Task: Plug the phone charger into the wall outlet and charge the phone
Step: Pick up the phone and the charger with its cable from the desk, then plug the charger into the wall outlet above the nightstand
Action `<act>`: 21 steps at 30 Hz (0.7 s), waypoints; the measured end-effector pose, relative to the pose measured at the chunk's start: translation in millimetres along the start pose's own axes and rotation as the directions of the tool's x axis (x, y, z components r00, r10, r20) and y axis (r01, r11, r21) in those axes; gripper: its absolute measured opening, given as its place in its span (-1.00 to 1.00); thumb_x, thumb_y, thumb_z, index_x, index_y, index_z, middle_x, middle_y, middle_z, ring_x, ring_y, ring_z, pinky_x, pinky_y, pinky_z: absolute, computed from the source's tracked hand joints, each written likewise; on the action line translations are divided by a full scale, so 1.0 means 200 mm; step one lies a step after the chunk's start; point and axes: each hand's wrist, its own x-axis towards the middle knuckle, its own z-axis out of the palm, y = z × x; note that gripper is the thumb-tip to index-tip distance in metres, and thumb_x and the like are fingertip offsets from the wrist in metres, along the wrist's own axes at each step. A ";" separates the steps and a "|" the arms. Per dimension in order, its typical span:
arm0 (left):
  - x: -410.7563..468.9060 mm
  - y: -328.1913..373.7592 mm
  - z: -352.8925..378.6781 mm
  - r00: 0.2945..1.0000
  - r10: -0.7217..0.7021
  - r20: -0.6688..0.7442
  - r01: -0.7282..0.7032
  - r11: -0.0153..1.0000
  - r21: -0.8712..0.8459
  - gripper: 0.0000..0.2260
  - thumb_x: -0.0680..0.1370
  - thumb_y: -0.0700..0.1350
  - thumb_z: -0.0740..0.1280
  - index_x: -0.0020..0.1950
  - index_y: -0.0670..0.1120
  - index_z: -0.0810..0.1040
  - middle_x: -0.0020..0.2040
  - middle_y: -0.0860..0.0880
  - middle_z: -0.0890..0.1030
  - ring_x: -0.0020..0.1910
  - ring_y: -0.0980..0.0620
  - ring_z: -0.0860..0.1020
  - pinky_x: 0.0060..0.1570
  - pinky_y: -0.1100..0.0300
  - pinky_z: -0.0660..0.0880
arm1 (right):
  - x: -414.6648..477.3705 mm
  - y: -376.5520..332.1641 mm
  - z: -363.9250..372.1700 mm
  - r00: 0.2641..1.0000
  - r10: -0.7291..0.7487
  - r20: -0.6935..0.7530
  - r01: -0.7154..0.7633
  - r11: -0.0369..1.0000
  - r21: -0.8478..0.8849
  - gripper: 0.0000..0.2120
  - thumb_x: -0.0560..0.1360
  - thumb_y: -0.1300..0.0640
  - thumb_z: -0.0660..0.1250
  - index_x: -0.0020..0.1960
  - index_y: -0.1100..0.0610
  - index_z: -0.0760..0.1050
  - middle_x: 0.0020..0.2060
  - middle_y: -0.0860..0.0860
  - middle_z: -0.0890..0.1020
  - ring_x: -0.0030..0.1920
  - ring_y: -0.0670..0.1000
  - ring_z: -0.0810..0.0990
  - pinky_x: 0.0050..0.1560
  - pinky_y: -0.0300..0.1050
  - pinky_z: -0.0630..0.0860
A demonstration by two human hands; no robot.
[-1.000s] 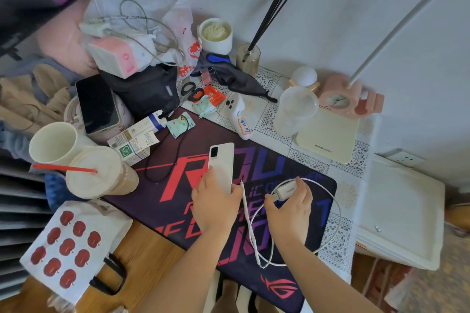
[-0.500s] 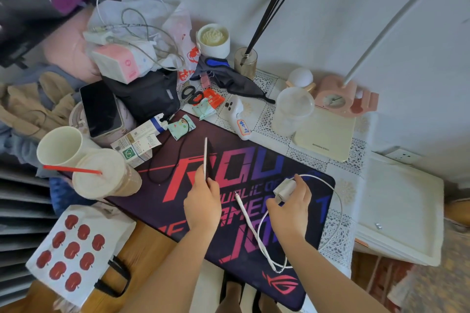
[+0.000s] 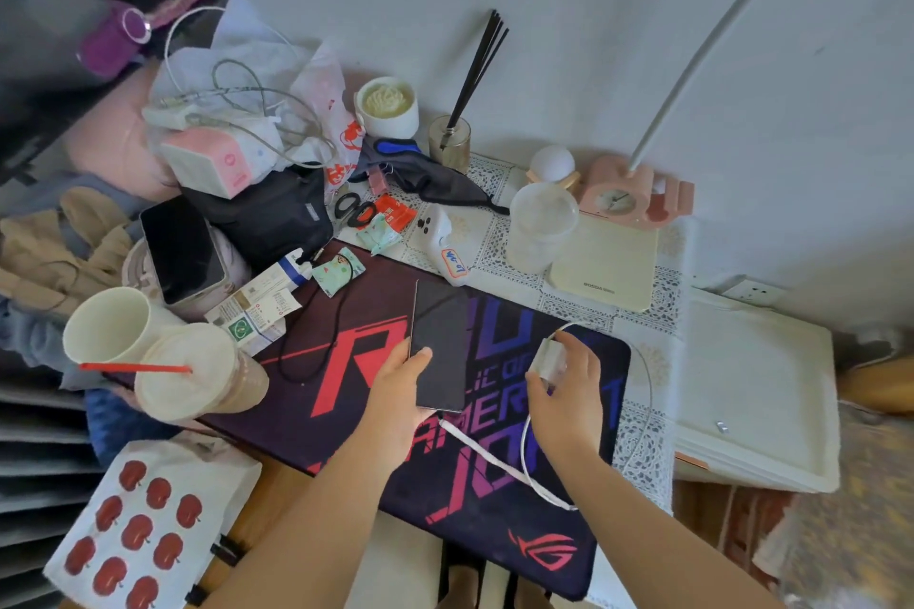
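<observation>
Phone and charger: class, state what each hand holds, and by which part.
The left hand grips the phone at its lower left edge; the right hand pinches the white charger plug by its sides.

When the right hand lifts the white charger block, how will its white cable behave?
The white cable is probably floppy: it lies in loose loops on the dark printed mat. It likely trails behind the white charger block, and may tug the black-screened phone.

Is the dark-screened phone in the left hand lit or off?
Off, as far as shows: the phone's glass is uniformly dark with only a faint reflection. The left hand grips its lower edge above the mouse mat.
</observation>
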 end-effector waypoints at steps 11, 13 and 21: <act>-0.06 0.09 0.41 0.976 0.015 0.219 -0.028 0.998 0.059 -0.79 0.57 -0.22 0.21 0.10 -0.04 0.60 0.03 -0.11 0.67 -0.03 -0.07 0.63 -0.05 0.00 0.58 | 0.06 0.01 -0.45 0.979 0.054 -0.196 -0.018 0.984 0.179 -0.52 0.48 0.22 0.34 0.34 -0.04 0.32 0.28 -0.04 0.40 -0.10 -0.35 0.48 -0.34 -0.50 0.38; -0.11 0.08 0.53 0.967 0.014 0.256 -0.034 0.997 0.072 -0.78 0.57 -0.22 0.22 0.13 -0.06 0.59 0.03 -0.11 0.66 -0.04 -0.07 0.63 -0.13 0.04 0.58 | 0.07 0.05 -0.56 0.969 0.065 -0.238 -0.019 0.981 0.192 -0.52 0.48 0.22 0.34 0.33 -0.05 0.32 0.25 -0.02 0.41 -0.12 -0.22 0.49 -0.29 -0.47 0.33; -0.22 -0.02 1.01 0.928 -0.015 0.373 -0.046 0.987 0.152 -0.81 0.55 -0.21 0.24 0.06 -0.04 0.61 -0.05 -0.05 0.70 -0.05 -0.04 0.65 -0.07 0.01 0.57 | 0.25 0.25 -1.05 0.934 0.062 -0.352 0.013 0.978 0.207 -0.52 0.49 0.20 0.33 0.33 -0.07 0.29 0.15 0.06 0.44 -0.27 -0.11 0.51 -0.41 -0.24 0.43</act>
